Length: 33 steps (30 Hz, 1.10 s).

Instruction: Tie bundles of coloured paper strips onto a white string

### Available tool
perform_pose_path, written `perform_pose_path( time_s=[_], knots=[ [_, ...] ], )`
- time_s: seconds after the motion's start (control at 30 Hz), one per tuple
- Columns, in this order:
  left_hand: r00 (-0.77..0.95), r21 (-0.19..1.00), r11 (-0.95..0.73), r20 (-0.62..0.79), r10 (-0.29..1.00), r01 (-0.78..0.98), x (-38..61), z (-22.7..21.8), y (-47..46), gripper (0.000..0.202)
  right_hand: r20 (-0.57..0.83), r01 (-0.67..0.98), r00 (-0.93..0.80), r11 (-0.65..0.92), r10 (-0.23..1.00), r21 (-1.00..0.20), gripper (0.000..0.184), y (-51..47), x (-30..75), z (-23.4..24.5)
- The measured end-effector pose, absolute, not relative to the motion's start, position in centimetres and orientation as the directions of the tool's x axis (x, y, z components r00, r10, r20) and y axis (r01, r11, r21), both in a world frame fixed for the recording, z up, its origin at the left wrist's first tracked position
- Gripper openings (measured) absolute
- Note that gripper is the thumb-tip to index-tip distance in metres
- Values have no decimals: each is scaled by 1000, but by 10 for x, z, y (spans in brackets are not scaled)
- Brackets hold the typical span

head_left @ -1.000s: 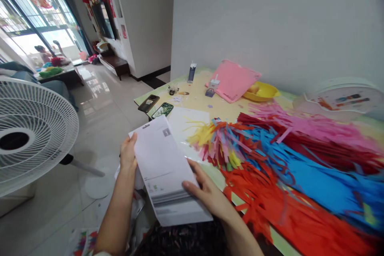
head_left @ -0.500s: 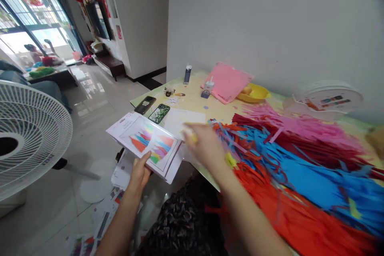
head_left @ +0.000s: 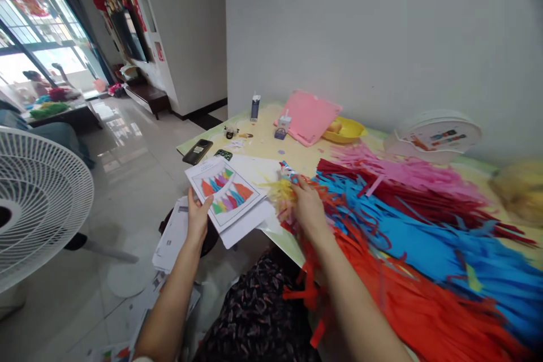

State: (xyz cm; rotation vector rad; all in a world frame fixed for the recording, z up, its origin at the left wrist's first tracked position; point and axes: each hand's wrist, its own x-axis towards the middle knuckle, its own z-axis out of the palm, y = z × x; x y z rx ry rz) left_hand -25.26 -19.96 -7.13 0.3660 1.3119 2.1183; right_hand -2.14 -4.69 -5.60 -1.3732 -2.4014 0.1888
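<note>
My left hand [head_left: 198, 216] grips a white printed card [head_left: 231, 188] by its left edge, thumb on top. Colourful tassel garlands are pictured on it, and a plain white sheet [head_left: 250, 223] sticks out beneath. With fingers closed, my right hand [head_left: 310, 209] holds a bunch of mixed paper tassels [head_left: 283, 191], whose yellow ends hang towards the card. Around my right forearm lie heaps of fringed paper strips: red [head_left: 407, 294], blue [head_left: 416, 237], dark red [head_left: 394, 201] and pink [head_left: 416, 172].
Phones [head_left: 198, 151], a small carton [head_left: 255, 107], a pink folder [head_left: 309, 116], a yellow bowl [head_left: 352, 132] and a white round-topped box [head_left: 436, 136] are on the table [head_left: 267, 138]. A white fan [head_left: 42, 209] stands at left. More printed cards [head_left: 173, 240] are stacked low beside my left arm.
My right hand has moved from near the card to the strips and now holds a bunch of tassels. The card has turned and shifted right in my left hand. The view has shifted slightly.
</note>
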Motion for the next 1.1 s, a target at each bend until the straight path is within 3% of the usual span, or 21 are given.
perform_pose_path(
  time_s=[0.1,0.17,0.27,0.37,0.47,0.57,0.67,0.87,1.1],
  knots=[
    [-749,914,-271,-52,661,-303,-241,-81,-180,101,450,706,-402,583,797,-402,49,-61,-3,-34],
    [-737,959,-211,3,676,-189,-232,-88,-170,92,574,629,-338,633,746,-452,47,-81,13,-19],
    [-740,971,-3,183,648,237,-215,-93,-171,75,645,601,-298,663,704,-446,41,-119,40,-5],
    [-516,682,163,352,781,713,-196,-91,-190,67,635,614,-340,675,694,-409,39,-154,62,-5],
    [-170,405,48,271,947,913,-179,-85,-207,60,598,618,-394,683,698,-390,41,-177,73,-19],
    [-43,293,-28,234,971,956,-172,-84,-211,47,525,612,-474,693,707,-381,42,-193,75,-41],
    [-28,262,-66,341,940,963,-169,-86,-206,36,433,625,-554,699,711,-347,46,-205,70,-64],
    [-116,366,-98,521,846,926,-159,-82,-200,35,302,636,-676,739,672,-222,53,-204,57,-78],
    [-107,458,-165,512,852,874,-155,-77,-205,36,374,607,-576,686,727,-401,56,-180,20,-57]
  ],
)
